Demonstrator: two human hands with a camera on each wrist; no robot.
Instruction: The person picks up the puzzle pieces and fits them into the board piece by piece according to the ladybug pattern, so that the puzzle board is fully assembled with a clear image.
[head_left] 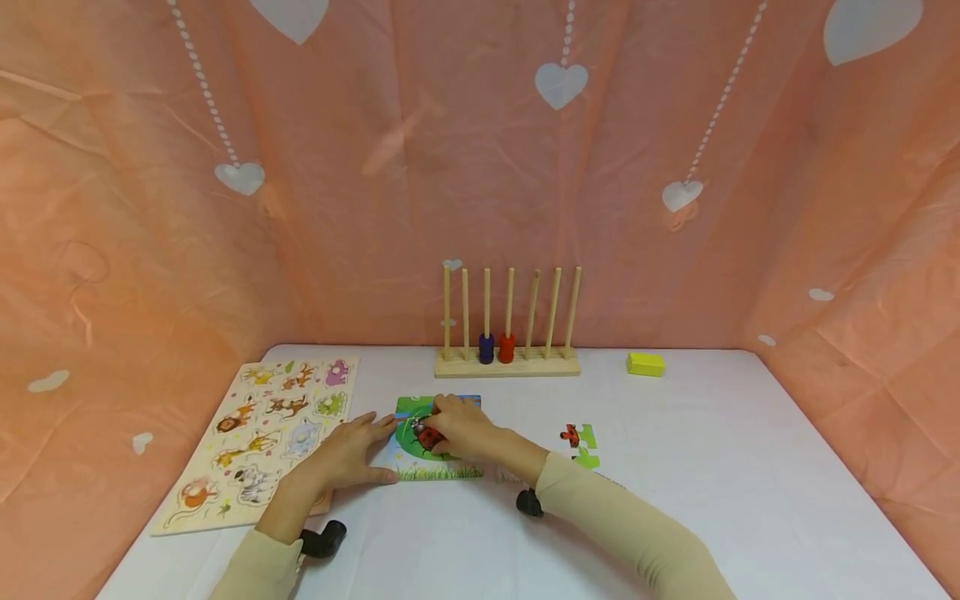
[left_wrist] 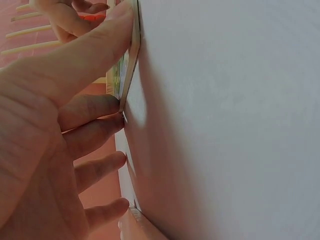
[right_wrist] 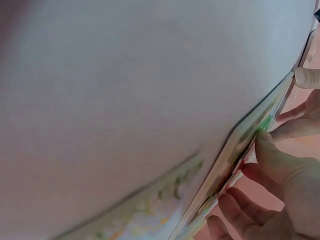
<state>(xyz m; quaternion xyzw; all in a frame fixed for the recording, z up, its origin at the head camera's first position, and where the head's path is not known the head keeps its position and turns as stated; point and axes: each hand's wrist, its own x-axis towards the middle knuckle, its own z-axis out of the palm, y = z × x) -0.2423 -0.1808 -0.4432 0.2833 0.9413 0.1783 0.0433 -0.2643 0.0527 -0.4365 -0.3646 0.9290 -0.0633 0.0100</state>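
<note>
A square ladybug puzzle, with a green circle and a grass border, lies on the white table. My left hand is at its left side, fingers spread and nearly straight; in the left wrist view the thumb reaches along the board's edge. Over the ladybug, the curled fingers and thumb of my right hand appear to pinch a red ladybug piece, mostly hidden. Loose green-and-red jigsaw pieces lie to the right, beyond the right forearm. A second grass-edged picture is partly covered by that arm.
On the left lies a wooden animal puzzle board. A peg stand with blue and red beads stands at the back. Right of it sits a yellow block. A pink heart-patterned curtain encloses the table.
</note>
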